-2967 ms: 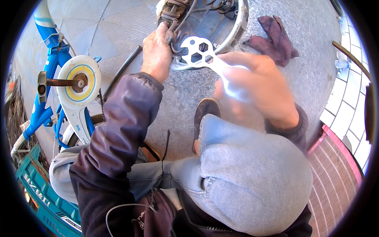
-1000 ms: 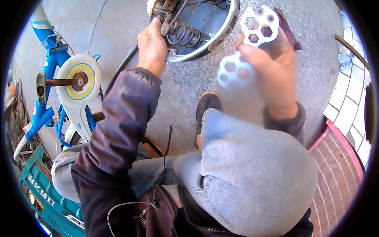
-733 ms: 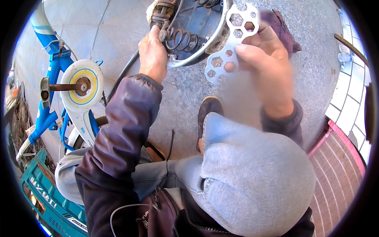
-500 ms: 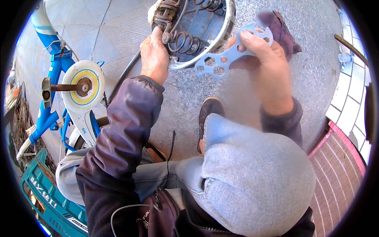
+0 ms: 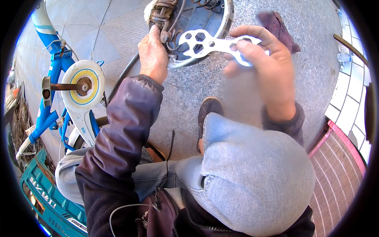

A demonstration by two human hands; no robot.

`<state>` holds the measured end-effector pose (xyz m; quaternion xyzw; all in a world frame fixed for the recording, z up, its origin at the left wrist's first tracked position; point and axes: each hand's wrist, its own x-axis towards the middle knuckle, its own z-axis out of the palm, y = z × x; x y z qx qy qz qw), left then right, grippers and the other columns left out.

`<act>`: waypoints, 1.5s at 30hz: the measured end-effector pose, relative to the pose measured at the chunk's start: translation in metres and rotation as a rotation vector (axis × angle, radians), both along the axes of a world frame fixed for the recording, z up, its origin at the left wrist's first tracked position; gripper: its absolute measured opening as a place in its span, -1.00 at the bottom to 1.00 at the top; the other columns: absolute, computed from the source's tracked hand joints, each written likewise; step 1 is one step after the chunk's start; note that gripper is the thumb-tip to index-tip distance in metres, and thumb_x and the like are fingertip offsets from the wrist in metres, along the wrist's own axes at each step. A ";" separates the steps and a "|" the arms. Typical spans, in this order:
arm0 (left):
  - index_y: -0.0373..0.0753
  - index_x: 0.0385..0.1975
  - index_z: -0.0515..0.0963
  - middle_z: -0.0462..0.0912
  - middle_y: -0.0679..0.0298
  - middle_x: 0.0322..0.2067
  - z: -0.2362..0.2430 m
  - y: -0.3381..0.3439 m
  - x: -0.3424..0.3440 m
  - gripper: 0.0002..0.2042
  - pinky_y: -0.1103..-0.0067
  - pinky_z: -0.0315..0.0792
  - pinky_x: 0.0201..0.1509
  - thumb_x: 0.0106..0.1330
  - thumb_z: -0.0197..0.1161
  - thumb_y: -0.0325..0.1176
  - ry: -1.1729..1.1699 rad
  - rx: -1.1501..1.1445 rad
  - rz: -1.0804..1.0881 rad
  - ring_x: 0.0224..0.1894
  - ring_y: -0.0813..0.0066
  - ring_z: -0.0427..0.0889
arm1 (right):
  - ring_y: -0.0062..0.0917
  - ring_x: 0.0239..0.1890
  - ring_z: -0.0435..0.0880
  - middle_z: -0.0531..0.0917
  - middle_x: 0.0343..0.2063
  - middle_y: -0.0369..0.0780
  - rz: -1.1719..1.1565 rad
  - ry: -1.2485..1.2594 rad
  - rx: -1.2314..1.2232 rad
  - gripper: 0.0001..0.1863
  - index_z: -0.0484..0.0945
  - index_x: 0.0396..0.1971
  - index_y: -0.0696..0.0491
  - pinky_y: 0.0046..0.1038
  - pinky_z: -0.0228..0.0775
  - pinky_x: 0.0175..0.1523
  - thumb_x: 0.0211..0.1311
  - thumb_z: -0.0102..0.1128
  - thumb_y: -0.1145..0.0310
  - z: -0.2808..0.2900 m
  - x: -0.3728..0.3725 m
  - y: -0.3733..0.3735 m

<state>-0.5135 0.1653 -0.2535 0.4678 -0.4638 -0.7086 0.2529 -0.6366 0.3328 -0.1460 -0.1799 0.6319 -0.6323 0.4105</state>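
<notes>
Over grey floor (image 5: 185,102), left fingers (image 5: 154,36) grasp a sprung bicycle seat (image 5: 226,19), far; right fingers (image 5: 254,53) pinch a multi-hole wrench (image 5: 215,45) before it. Blue bicycle (image 5: 61,63) left; white tiles (image 5: 349,89) right.

Bright light; wrench (image 5: 222,46) glaring white; right grip (image 5: 272,67) partly blurred; edges fisheye-bent, black.
</notes>
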 end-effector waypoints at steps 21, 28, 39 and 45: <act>-0.34 -0.50 0.49 0.46 0.36 -0.54 -0.005 0.002 -0.002 -0.65 0.64 0.30 -0.42 0.43 -0.04 -0.21 0.021 -0.107 0.063 -0.50 0.63 0.39 | -0.78 -0.73 0.41 0.58 -0.61 -0.24 0.054 0.326 0.127 -0.79 0.54 -0.20 0.18 -0.72 0.18 -0.64 0.21 0.03 0.45 0.007 0.020 -0.020; -0.32 -0.55 0.45 0.43 0.34 -0.58 -0.006 -0.001 -0.003 -0.63 0.61 0.30 -0.43 0.41 -0.03 -0.18 0.077 0.031 0.130 -0.53 0.57 0.38 | -0.68 -0.73 0.45 0.57 -0.63 -0.18 0.086 0.301 0.119 -0.82 0.54 -0.27 0.18 -0.65 0.23 -0.64 0.19 0.01 0.45 0.010 0.018 -0.027; -0.35 -0.32 0.52 0.51 0.34 -0.48 0.001 -0.003 -0.001 -0.66 0.60 0.32 -0.37 0.45 -0.09 -0.20 0.030 -0.215 0.103 -0.46 0.60 0.43 | -0.45 -0.70 0.52 0.55 -0.67 -0.07 -0.012 0.500 0.046 -0.82 0.55 -0.41 0.23 -0.49 0.34 -0.57 0.12 0.01 0.44 0.013 0.022 -0.030; -0.34 -0.28 0.53 0.51 0.37 -0.51 0.007 -0.012 0.003 -0.67 0.64 0.26 -0.49 0.45 -0.07 -0.19 -0.047 -0.459 0.016 -0.53 0.65 0.39 | -0.57 -0.72 0.49 0.56 -0.64 -0.12 -0.016 0.331 0.051 -0.81 0.54 -0.33 0.21 -0.57 0.29 -0.61 0.17 -0.01 0.42 0.014 0.027 -0.030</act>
